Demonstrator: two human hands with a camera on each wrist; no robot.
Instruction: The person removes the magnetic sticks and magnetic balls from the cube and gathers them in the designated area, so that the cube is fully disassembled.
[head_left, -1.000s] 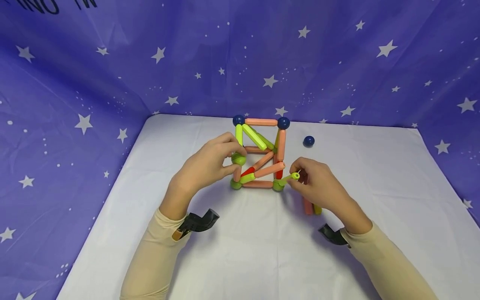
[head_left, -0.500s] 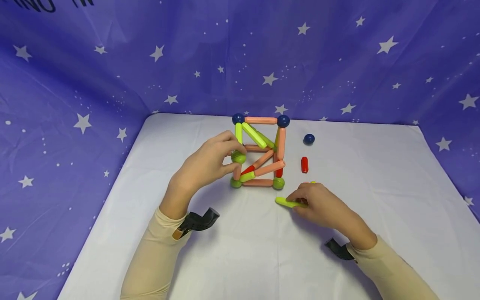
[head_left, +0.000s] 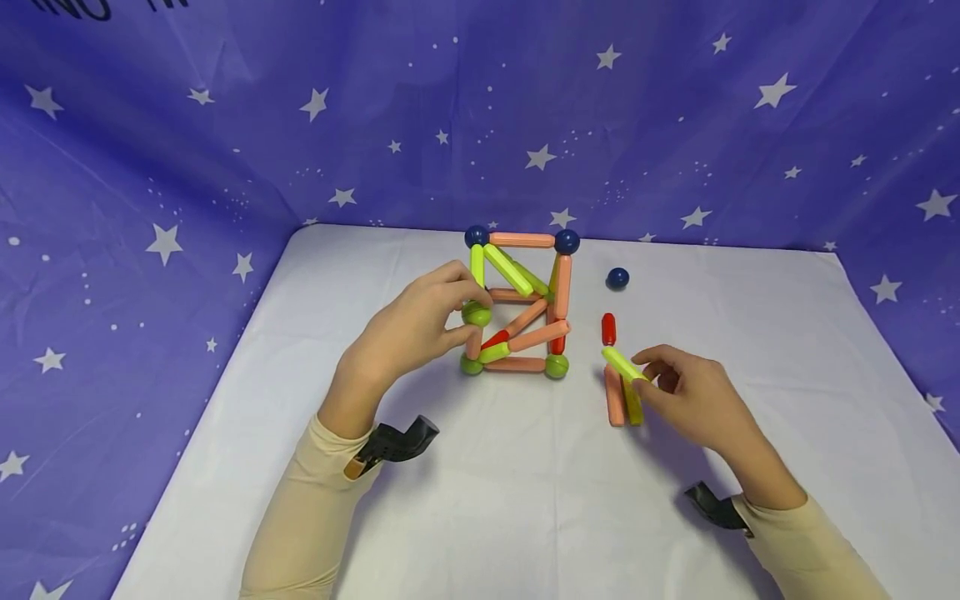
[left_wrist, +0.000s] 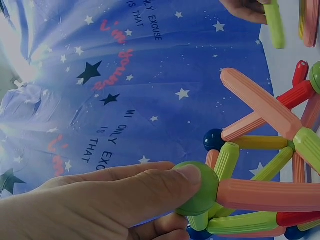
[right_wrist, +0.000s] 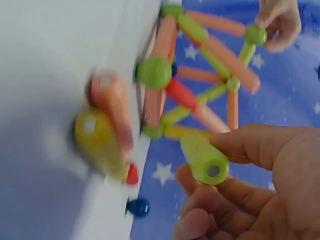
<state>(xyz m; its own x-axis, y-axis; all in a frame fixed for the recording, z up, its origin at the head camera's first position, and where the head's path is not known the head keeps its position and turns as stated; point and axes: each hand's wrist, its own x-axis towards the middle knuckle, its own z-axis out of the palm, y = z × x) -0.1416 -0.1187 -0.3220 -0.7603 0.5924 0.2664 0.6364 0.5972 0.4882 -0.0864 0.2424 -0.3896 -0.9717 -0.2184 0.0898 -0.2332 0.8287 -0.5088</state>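
Swung rightward since half a second ago, a faceted, grey-ended lime stick [head_left: 624, 364] sits pinched in the right hand's [head_left: 686, 396] narrowed grip over a pink stick [head_left: 614, 400] and a yellow stick [head_left: 634, 408], right of the stick-and-ball frame [head_left: 562, 287], whose near-left green ball [head_left: 476, 314] the left hand [head_left: 408, 329] pinches.

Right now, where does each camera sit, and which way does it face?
Head: worn on the head, facing forward and down; shows table, structure, left hand, right hand and sleeves.
Left wrist: worn there, looks at the green ball the left hand pinches, starry cloth beyond; right hand at top edge.
Right wrist: worn there, looks at the lime stick the right hand pinches, structure beyond; left hand at upper right.
Shared: both wrist views show the structure, green ball and lime stick.
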